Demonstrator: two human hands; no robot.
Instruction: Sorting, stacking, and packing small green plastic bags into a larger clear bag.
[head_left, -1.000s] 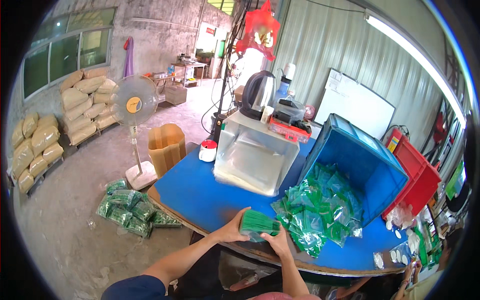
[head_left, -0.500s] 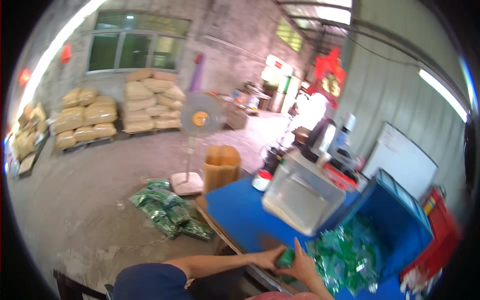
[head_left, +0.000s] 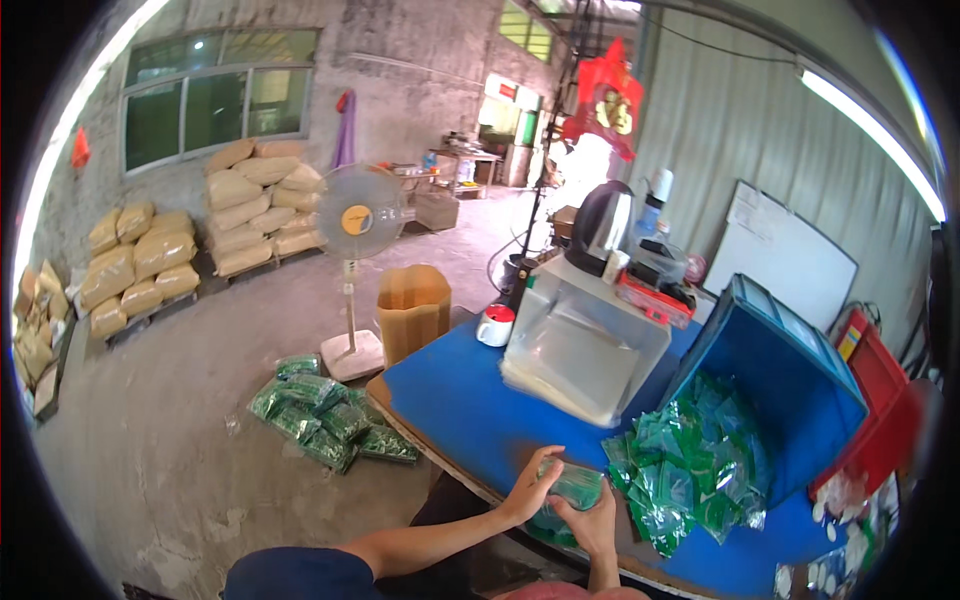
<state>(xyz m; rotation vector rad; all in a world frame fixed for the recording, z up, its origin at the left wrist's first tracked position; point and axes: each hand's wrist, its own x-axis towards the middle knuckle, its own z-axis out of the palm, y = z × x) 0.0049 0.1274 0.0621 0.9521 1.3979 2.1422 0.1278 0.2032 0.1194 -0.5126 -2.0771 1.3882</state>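
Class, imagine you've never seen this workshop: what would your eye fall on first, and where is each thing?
Probably the blue crate tipped over on the right of the blue tabletop, with shiny green packets spilling from its mouth. Next, at the near edge, the left hand and right hand hold a green bundle between them. High up, a bright red bag hangs.

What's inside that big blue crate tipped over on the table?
Green packets lie heaped in the mouth of the blue crate and spill onto the table. Parts of its inner walls show; the heap covers whatever lies beneath it.
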